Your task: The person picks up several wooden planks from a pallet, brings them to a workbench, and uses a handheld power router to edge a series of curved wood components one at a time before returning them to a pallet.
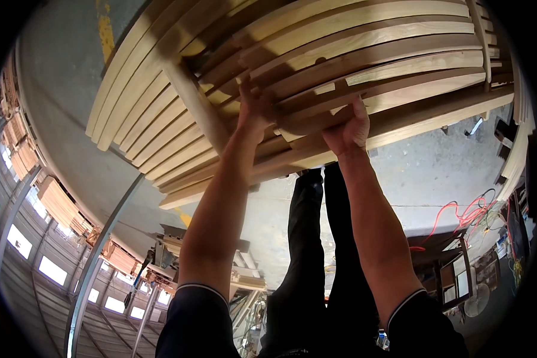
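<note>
A wooden slat (pixel 313 119) lies low in front of me, among rows of similar pale slats (pixel 411 36). At its near edge my right hand (pixel 349 131) is closed, thumb up and fingers bent under the wood. My left hand (pixel 258 110) is by the slat's left end, closed around it as far as the shadow shows; one digit points up and the other fingers are partly hidden. Just left of that hand, a thick wooden crosspiece (pixel 191 98) runs slantwise under the slats. A long rail (pixel 435 116) borders the stack on the near side.
Grey concrete floor (pixel 411 173) surrounds the stack, with a yellow stripe (pixel 105 33) at upper left. Red hoses or cords (pixel 459 215) lie tangled at right, near a fan (pixel 476 300). Lumber stacks (pixel 59 200) stand along the left, beyond a metal post (pixel 98 256).
</note>
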The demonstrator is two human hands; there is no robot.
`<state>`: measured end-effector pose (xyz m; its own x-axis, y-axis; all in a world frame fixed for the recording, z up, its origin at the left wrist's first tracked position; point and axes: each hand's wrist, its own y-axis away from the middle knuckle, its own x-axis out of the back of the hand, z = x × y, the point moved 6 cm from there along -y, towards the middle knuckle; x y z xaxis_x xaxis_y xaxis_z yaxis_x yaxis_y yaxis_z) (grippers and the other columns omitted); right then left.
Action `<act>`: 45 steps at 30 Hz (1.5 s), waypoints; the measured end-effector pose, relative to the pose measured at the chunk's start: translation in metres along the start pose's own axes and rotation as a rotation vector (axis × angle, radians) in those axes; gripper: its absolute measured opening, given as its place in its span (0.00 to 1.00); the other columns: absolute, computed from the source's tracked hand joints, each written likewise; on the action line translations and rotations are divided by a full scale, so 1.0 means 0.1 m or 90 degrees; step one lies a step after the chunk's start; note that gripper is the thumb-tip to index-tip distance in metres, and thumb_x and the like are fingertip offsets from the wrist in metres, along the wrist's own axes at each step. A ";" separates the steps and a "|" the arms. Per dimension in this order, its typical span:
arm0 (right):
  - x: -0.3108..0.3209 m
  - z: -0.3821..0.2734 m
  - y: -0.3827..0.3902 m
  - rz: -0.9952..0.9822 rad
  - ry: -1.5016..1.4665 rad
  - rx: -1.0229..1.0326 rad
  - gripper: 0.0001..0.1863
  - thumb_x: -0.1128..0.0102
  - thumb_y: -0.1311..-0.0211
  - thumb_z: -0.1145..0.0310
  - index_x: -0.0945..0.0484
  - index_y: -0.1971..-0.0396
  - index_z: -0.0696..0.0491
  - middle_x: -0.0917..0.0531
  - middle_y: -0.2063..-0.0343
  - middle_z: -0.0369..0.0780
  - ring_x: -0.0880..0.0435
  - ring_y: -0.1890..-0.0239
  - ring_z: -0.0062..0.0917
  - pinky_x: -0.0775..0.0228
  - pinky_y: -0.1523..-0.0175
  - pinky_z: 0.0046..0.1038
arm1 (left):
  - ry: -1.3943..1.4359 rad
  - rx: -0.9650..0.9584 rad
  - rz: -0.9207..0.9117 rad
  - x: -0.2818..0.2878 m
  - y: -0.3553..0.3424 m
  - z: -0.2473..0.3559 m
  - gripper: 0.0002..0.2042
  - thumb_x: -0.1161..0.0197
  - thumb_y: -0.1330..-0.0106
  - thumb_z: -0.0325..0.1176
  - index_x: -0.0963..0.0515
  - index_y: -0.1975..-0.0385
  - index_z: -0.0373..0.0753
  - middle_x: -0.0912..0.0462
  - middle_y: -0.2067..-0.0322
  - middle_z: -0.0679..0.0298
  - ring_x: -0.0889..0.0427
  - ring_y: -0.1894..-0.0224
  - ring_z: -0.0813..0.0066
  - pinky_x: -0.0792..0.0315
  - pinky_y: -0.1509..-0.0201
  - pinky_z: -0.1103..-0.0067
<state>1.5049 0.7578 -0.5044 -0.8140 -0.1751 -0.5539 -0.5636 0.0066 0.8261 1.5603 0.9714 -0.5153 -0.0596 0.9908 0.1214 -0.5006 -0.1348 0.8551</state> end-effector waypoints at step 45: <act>-0.03 -0.08 0.15 -0.007 -0.027 0.077 0.43 0.31 0.35 0.38 0.31 0.26 0.45 0.26 0.29 0.38 0.31 0.27 0.40 0.39 0.23 0.52 | -0.748 -0.477 -0.127 -0.96 -0.05 1.10 0.31 0.33 0.31 0.57 0.24 0.41 0.35 0.24 0.39 0.46 0.26 0.35 0.43 0.30 0.32 0.54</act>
<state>1.4999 0.7509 -0.4890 -0.8112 -0.1338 -0.5693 -0.5836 0.1238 0.8025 1.6634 0.8761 -0.4758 0.6264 0.3556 0.6937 -0.7714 0.4112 0.4857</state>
